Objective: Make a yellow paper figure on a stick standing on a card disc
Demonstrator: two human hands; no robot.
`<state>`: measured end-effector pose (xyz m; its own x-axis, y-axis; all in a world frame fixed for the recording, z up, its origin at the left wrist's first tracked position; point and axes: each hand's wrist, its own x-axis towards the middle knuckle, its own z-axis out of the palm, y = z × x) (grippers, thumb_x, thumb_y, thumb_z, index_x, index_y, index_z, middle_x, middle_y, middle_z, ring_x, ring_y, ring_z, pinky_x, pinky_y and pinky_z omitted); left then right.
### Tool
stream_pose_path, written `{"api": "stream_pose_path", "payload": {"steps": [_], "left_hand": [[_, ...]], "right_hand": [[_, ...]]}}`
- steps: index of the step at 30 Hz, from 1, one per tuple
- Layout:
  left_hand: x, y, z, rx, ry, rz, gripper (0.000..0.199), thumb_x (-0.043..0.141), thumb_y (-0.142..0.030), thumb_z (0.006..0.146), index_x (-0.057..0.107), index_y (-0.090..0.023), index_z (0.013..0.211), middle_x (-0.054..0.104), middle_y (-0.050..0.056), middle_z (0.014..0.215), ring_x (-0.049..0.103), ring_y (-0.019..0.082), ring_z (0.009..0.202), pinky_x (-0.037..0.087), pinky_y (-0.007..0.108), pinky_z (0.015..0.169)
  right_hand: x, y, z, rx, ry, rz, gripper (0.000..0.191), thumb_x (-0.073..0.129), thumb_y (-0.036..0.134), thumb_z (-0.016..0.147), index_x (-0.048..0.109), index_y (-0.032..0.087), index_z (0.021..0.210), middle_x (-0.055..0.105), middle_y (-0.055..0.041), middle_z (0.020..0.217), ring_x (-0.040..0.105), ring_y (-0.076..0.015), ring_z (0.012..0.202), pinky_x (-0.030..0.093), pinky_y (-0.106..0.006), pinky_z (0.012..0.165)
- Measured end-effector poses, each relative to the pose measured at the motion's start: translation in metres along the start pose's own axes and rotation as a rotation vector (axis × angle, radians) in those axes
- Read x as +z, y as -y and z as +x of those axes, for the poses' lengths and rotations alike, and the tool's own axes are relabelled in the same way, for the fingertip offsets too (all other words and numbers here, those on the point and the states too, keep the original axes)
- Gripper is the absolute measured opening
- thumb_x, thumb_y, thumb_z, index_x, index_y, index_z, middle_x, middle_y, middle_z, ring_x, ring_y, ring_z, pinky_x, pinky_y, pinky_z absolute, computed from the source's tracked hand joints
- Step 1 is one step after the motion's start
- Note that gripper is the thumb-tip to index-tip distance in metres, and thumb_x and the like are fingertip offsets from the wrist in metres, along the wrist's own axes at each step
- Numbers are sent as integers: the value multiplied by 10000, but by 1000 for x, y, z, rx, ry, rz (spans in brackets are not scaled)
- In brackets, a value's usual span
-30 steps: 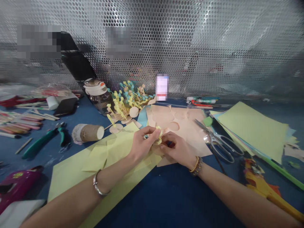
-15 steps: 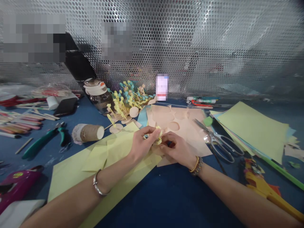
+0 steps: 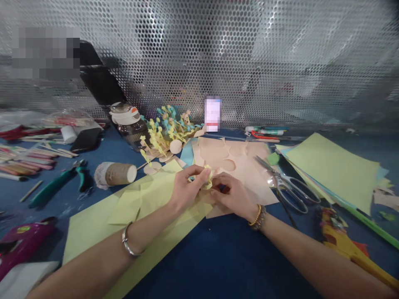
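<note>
Between finger and thumb, my left hand (image 3: 190, 185) pinches a small yellow paper piece (image 3: 208, 176). Close on its right, my right hand (image 3: 232, 193) has its fingers curled together at the edge of that piece; what they grip is too small to make out. Both hands are over the border between yellow paper sheets (image 3: 124, 207) and a pink sheet (image 3: 249, 166) with round cut-outs. Scissors (image 3: 288, 189) lie half open on the right side of the pink sheet. Behind my left hand is a cluster of yellow, blue and pink paper flowers (image 3: 165, 133).
A jar (image 3: 129, 126), a twine-wrapped roll (image 3: 120, 173), green pliers (image 3: 57, 187) and a purple tool (image 3: 26, 245) stand or lie left. On the right are stacked paper sheets (image 3: 336, 170) and a yellow glue gun (image 3: 346, 249). A lit phone (image 3: 213, 114) stands behind.
</note>
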<state>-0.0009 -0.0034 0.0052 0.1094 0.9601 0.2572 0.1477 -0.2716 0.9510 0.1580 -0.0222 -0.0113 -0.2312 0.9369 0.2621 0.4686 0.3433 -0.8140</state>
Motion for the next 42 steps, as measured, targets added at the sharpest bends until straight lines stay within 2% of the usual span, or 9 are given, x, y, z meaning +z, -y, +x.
{"api": "stream_pose_path", "payload": {"steps": [10,19,26,34,42], "left_hand": [[1,1,0,-18,26,-31,296,587,-431,820,629,-172,682,624,-1,658,557,130,613,433,221,552],[0,5,3,14,45,-66,314,458,-417,880,654,-181,812,652,39,801,601,174,784,469,273,738],[1,3,2,2,97,-50,141,576,-303,808,641,-183,844,666,34,850,615,173,806,468,272,740],[4,6,2,16,57,21,86,646,-268,741,640,-196,787,659,15,833,614,169,807,456,311,810],[3,6,1,63,49,30,64,656,-261,751,649,-198,757,663,28,865,618,174,822,472,293,762]], "right_hand": [[-1,2,1,-9,-14,24,112,619,114,727,630,225,723,661,-18,861,616,-175,826,491,-319,708],[-2,2,2,38,-121,77,44,621,195,742,606,214,705,645,-34,859,622,-179,826,501,-293,632],[-4,6,2,43,-152,107,75,621,228,750,586,204,689,600,-34,843,607,-170,773,488,-277,581],[-3,2,2,38,-157,101,53,607,184,729,574,206,694,586,-19,841,597,-157,754,491,-272,595],[-3,4,2,44,-149,113,56,602,191,723,573,206,678,571,-17,819,591,-153,729,486,-268,582]]}}
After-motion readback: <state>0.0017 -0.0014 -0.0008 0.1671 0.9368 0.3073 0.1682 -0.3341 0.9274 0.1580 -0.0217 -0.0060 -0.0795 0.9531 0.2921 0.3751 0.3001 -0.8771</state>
